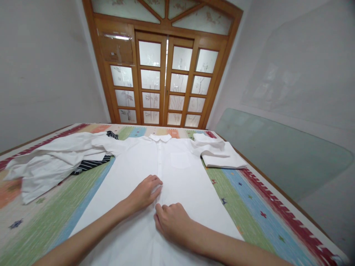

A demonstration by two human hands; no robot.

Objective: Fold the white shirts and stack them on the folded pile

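Observation:
A white collared shirt lies spread front side up, collar away from me. Its button placket runs down the middle, and a chest pocket shows on the right half. My left hand is at the placket with thumb and fingers drawn together on the cloth. Just below and to the right, my right hand is curled, its fingertips pinching the placket edge. Any button between the fingers is hidden.
A loose white garment lies to the left, over a black striped cloth. Folded white clothing is at the right. Under everything spreads a striped colourful cover. Wooden glazed doors stand beyond; a glass panel leans at the right wall.

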